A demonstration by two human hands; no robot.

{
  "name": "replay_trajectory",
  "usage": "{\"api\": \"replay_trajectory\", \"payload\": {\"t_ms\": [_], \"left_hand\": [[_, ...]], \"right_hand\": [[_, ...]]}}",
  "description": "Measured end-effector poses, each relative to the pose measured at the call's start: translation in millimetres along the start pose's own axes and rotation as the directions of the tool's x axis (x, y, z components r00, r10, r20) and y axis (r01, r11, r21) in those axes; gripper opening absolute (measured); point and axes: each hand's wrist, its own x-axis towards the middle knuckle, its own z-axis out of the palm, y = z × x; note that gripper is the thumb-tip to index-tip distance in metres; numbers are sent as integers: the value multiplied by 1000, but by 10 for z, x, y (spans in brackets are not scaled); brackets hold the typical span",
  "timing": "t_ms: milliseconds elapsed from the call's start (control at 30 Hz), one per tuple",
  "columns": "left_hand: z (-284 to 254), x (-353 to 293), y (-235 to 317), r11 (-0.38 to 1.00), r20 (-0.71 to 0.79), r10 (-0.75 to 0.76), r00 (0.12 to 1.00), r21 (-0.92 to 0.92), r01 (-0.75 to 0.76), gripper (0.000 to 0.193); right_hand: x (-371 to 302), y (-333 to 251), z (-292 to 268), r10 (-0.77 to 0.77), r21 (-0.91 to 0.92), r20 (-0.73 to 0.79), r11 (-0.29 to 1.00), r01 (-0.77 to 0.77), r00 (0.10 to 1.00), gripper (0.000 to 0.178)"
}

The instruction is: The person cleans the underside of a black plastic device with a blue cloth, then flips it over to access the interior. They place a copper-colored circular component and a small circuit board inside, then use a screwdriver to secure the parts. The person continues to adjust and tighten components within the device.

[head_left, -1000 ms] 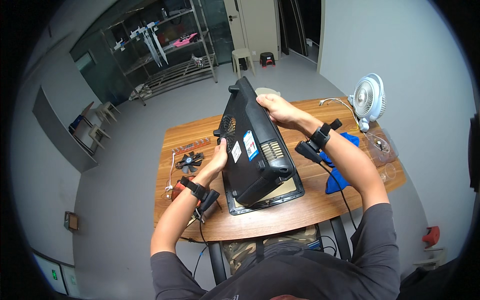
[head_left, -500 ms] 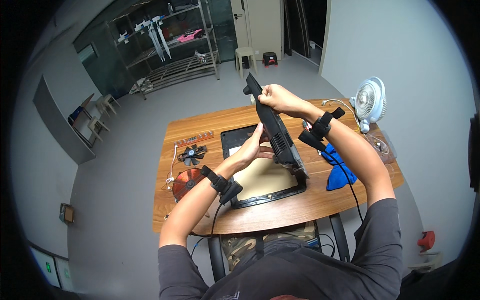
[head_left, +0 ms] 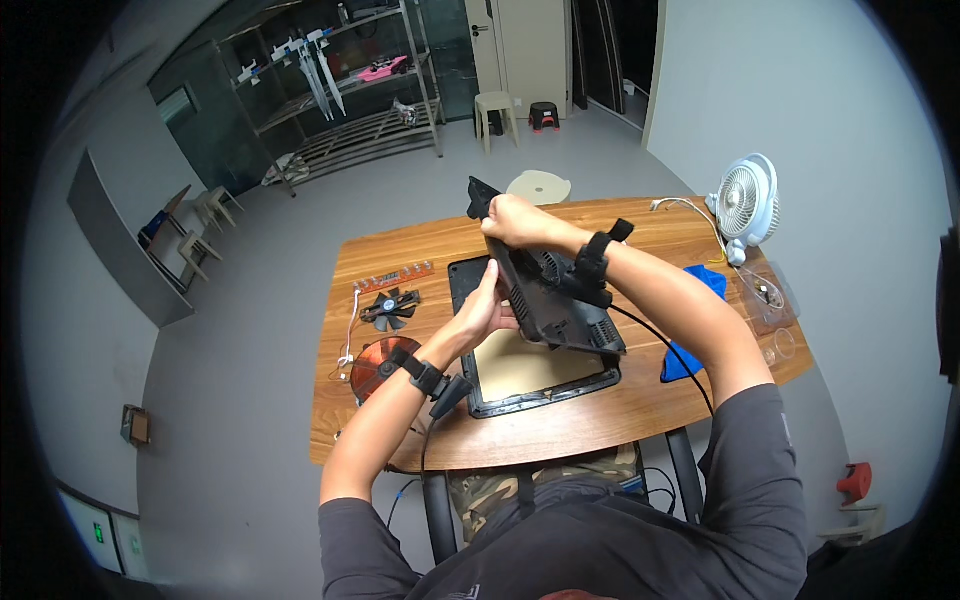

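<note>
A black plastic housing (head_left: 545,300) with vent slots, which looks like the bottom shell of an induction cooker, is held tilted above the table. My right hand (head_left: 515,221) is closed around its far upper end. My left hand (head_left: 486,312) grips its left edge, thumb up along the side and fingers partly hidden behind it. Underneath lies a black-rimmed rectangular panel (head_left: 548,402) with a beige inside, flat on the table and partly covered by the housing. A copper coil (head_left: 378,368) sits beside my left forearm, with a black fan (head_left: 389,310) beyond it.
On the wooden table (head_left: 540,440), an orange-brown strip with small parts (head_left: 395,277) lies at the far left. A blue cloth (head_left: 682,366), a clear plastic tray (head_left: 772,300) and a white desk fan (head_left: 743,203) are to the right. Past the far edge stands a pale stool (head_left: 540,187).
The housing has swung left and turned, so more of its vented face shows. My right hand has moved left and lower with it; the left hand keeps its hold.
</note>
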Motion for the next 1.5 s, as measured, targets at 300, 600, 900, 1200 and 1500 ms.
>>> {"api": "replay_trajectory", "payload": {"t_ms": [300, 600, 900, 1200, 1500], "left_hand": [[-507, -421, -17, 967, -239, 28, 971, 253, 34, 68], [-841, -532, -334, 822, -214, 198, 957, 568, -43, 52], [-871, -612, -435, 728, -291, 64, 954, 668, 155, 48], [-892, -572, -485, 588, -287, 164, 944, 797, 140, 46], [-829, -624, -640, 551, -228, 202, 952, 830, 82, 47]], "right_hand": [[91, -251, 721, 73, 76, 167, 993, -86, 983, 33], [0, 219, 478, 24, 69, 152, 997, -35, 988, 57], [-804, 1522, 90, 350, -345, 183, 898, -273, 919, 59], [-1124, 1646, 322, 272, -194, 107, 949, -248, 956, 34], [-1501, 1617, 361, 176, -145, -65, 972, -184, 982, 32]]}}
